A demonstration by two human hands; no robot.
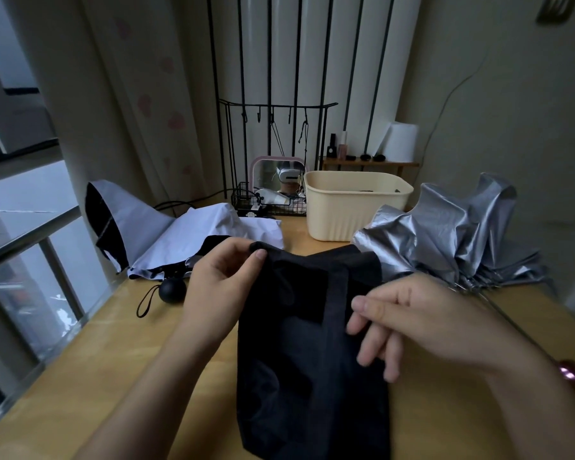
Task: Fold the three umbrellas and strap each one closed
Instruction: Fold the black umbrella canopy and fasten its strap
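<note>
Head view: pale umbrella (186,237) slumps far left, unfolded; left hand (223,283) pinches black umbrella (299,353) by its top corner over the desk (113,360), likely tensioning cloth for pleating; right hand (415,323) loosely bent against its edge, grip unclear; silver umbrella (458,234) right, unfolded.

Black umbrella (306,343), silver umbrella (452,234), cream bin (346,210)

The near umbrella (306,343) lies on the table (113,360) between left umbrella (180,237) and right umbrella (445,234), tub (352,207) behind.

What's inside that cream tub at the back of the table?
Inside the cream tub only the far inner wall and a thin dark sliver near the rim show. Its front wall hides everything lower.
</note>
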